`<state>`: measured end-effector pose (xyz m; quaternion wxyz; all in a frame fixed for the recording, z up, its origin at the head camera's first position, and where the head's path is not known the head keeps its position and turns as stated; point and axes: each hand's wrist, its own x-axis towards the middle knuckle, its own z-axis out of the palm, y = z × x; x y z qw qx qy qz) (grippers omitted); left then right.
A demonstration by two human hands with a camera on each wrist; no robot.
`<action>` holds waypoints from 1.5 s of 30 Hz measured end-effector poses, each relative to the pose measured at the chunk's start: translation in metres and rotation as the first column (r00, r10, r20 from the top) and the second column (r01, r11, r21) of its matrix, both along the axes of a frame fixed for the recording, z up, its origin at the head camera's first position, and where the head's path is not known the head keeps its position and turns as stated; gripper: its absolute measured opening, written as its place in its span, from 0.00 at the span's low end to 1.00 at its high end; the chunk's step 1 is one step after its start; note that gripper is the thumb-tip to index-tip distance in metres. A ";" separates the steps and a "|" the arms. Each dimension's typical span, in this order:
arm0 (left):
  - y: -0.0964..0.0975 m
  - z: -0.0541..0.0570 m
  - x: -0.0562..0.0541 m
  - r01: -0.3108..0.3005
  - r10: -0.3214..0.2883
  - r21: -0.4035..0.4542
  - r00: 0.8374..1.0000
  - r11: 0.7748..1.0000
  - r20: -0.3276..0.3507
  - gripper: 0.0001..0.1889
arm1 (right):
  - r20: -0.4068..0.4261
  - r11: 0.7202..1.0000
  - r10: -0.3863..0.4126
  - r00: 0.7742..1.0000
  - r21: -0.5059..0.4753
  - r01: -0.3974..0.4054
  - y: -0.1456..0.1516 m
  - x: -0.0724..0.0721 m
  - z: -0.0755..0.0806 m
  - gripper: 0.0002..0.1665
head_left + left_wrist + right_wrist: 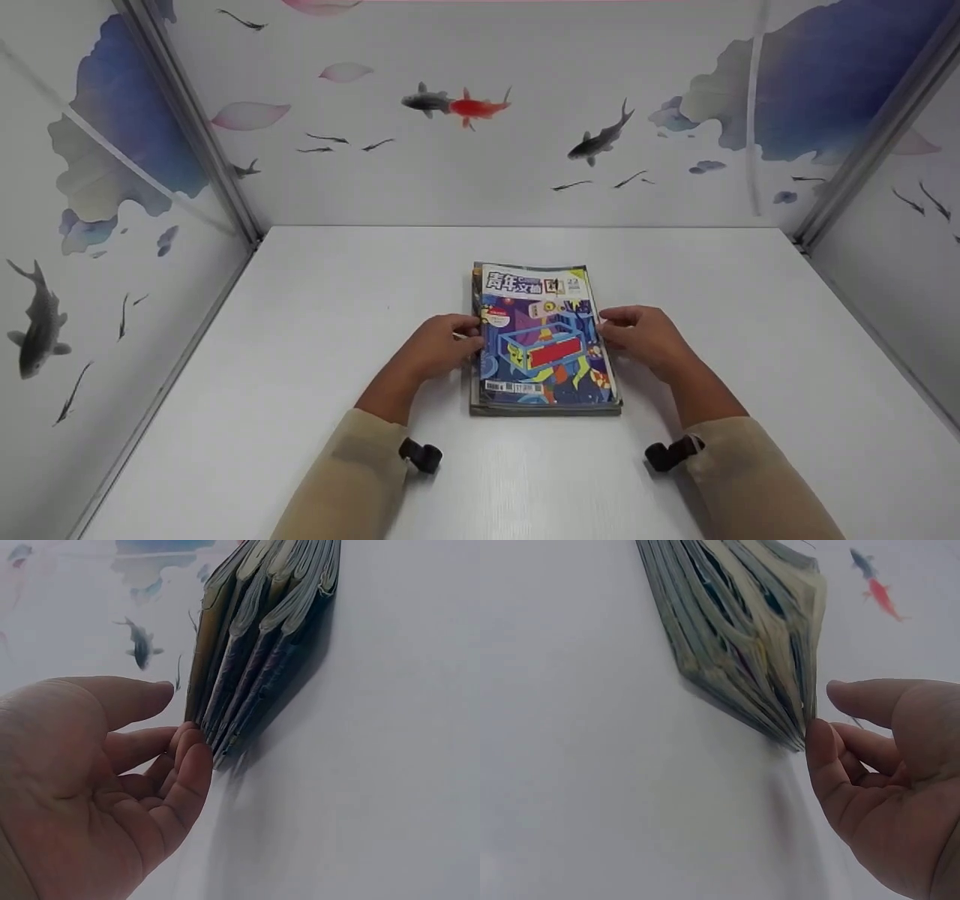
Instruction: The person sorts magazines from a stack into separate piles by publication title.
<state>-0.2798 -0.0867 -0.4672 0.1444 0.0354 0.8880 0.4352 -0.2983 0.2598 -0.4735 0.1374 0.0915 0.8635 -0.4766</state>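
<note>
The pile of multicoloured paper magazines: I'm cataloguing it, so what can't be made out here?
Head view: the grey-edged lower magazines' covers are mostly hidden beneath the purple-and-blue illustrated top magazine.
Head view: the top cover's fine print is too small to read.
Left wrist view: part of the pile is cut off by the top edge.
Right wrist view: likewise.

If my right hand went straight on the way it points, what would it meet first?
The magazine stack, at its right edge; your right hand seems to touch it.
</note>
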 end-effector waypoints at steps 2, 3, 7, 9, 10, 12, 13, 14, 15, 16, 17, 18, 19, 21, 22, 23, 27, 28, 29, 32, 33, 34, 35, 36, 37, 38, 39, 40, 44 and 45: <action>0.001 0.000 -0.001 -0.009 0.009 0.008 1.000 1.000 0.008 0.26 | 0.003 1.000 0.005 1.000 0.009 -0.005 0.000 -0.001 0.000 0.34; 0.002 0.000 -0.001 -0.012 0.012 0.008 1.000 1.000 0.010 0.26 | 0.004 1.000 0.006 1.000 0.012 -0.006 0.001 -0.001 0.000 0.34; 0.004 -0.001 -0.002 -0.018 0.018 0.002 1.000 1.000 0.011 0.26 | 0.011 1.000 0.010 1.000 0.020 -0.011 0.001 -0.001 -0.001 0.35; 0.005 -0.001 -0.003 -0.024 0.024 0.001 1.000 1.000 0.013 0.26 | 0.017 1.000 0.006 1.000 0.021 -0.006 0.001 -0.001 -0.002 0.35; 0.005 -0.001 -0.003 -0.028 0.028 -0.001 1.000 1.000 0.011 0.26 | 0.019 1.000 0.005 1.000 0.020 -0.006 0.001 0.000 -0.002 0.35; 0.006 -0.001 -0.003 -0.036 0.036 -0.006 0.999 0.999 0.007 0.25 | 0.023 1.000 0.004 1.000 0.019 -0.005 0.001 -0.001 -0.003 0.35; 0.006 -0.001 -0.002 -0.039 0.039 -0.008 0.999 0.999 0.006 0.25 | 0.026 1.000 0.002 1.000 0.015 -0.003 0.001 -0.001 -0.003 0.35; 0.006 -0.001 -0.002 -0.046 0.046 -0.008 0.999 0.999 0.007 0.24 | 0.028 1.000 0.002 1.000 0.011 -0.003 0.001 -0.001 -0.003 0.35; 0.006 -0.001 -0.002 -0.050 0.050 -0.007 0.999 0.999 0.007 0.24 | 0.029 1.000 0.003 1.000 0.011 -0.003 0.000 -0.002 -0.004 0.35; 0.006 -0.001 -0.002 -0.050 0.050 -0.007 0.999 0.999 0.007 0.24 | 0.030 1.000 0.002 1.000 0.010 -0.002 0.000 -0.002 -0.004 0.35; 0.006 0.000 -0.002 -0.051 0.051 -0.004 0.999 0.999 0.007 0.24 | 0.025 1.000 0.004 1.000 0.008 -0.004 0.001 -0.001 -0.004 0.36; 0.007 0.000 -0.001 -0.054 0.054 0.001 0.999 0.999 0.006 0.24 | 0.019 1.000 0.006 1.000 0.004 -0.006 0.001 -0.001 -0.004 0.36; 0.007 0.000 -0.001 -0.056 0.056 0.009 0.998 0.998 0.006 0.24 | 0.012 1.000 0.009 1.000 0.001 -0.009 0.001 -0.001 -0.004 0.37; 0.007 0.000 -0.001 -0.064 0.064 0.022 0.998 0.998 0.002 0.24 | -0.003 1.000 0.015 1.000 -0.003 -0.015 0.001 -0.001 -0.004 0.38; 0.007 0.000 -0.001 -0.069 0.069 0.028 0.998 0.997 0.003 0.23 | -0.010 1.000 0.018 1.000 -0.007 -0.018 0.002 -0.001 -0.004 0.38; 0.008 0.000 -0.001 -0.075 0.075 0.035 0.997 0.997 0.003 0.23 | -0.014 1.000 0.021 1.000 -0.011 -0.021 0.002 0.000 -0.004 0.39; 0.009 -0.001 0.000 -0.091 0.089 0.069 0.996 0.994 0.021 0.22 | -0.013 1.000 0.027 1.000 -0.005 -0.027 0.002 0.001 -0.005 0.41; 0.009 -0.001 0.000 -0.091 0.089 0.083 0.996 0.992 0.027 0.22 | -0.013 1.000 0.028 1.000 -0.005 -0.028 0.002 0.001 -0.005 0.41; 0.009 -0.001 0.000 -0.088 0.086 0.098 0.996 0.991 0.032 0.22 | -0.013 1.000 0.028 1.000 -0.005 -0.028 0.002 0.001 -0.004 0.41; 0.009 -0.001 0.001 -0.077 0.072 0.141 0.996 0.987 0.043 0.21 | -0.013 1.000 0.027 1.000 -0.012 -0.027 0.002 0.002 -0.004 0.41; 0.010 -0.001 0.001 -0.073 0.067 0.151 0.997 0.986 0.043 0.20 | -0.012 1.000 0.025 1.000 -0.013 -0.025 0.002 0.002 -0.004 0.41; 0.010 -0.001 0.001 -0.068 0.062 0.160 0.997 0.985 0.043 0.20 | -0.011 1.000 0.024 1.000 -0.014 -0.024 0.002 0.002 -0.004 0.41; 0.010 -0.001 0.001 -0.064 0.058 0.168 0.998 0.984 0.041 0.19 | -0.010 1.000 0.023 1.000 -0.015 -0.023 0.002 0.002 -0.004 0.41; 0.010 -0.001 0.001 -0.063 0.056 0.174 0.998 0.983 0.040 0.19 | -0.009 1.000 0.023 1.000 -0.014 -0.023 0.002 0.002 -0.004 0.41; 0.010 -0.001 0.001 -0.063 0.056 0.182 0.998 0.981 0.040 0.19 | -0.008 1.000 0.023 1.000 -0.012 -0.023 0.001 0.002 -0.004 0.41; 0.010 -0.001 0.001 -0.066 0.059 0.189 0.997 0.980 0.043 0.18 | -0.008 1.000 0.024 1.000 -0.009 -0.024 0.001 0.002 -0.004 0.42; 0.010 0.000 0.001 -0.072 0.063 0.199 0.997 0.977 0.050 0.18 | -0.009 1.000 0.023 1.000 -0.005 -0.023 0.001 0.002 -0.004 0.42; 0.010 0.000 0.001 -0.080 0.069 0.209 0.996 0.975 0.059 0.18 | -0.010 1.000 0.023 1.000 -0.003 -0.023 0.001 0.002 -0.004 0.42; 0.009 0.000 0.001 -0.118 0.096 0.246 0.990 0.962 0.100 0.18 | -0.021 1.000 0.026 0.999 0.004 -0.026 0.001 0.002 -0.004 0.42; 0.009 0.000 0.001 -0.123 0.099 0.253 0.989 0.960 0.107 0.18 | -0.025 1.000 0.026 0.999 0.001 -0.026 0.001 0.002 -0.005 0.41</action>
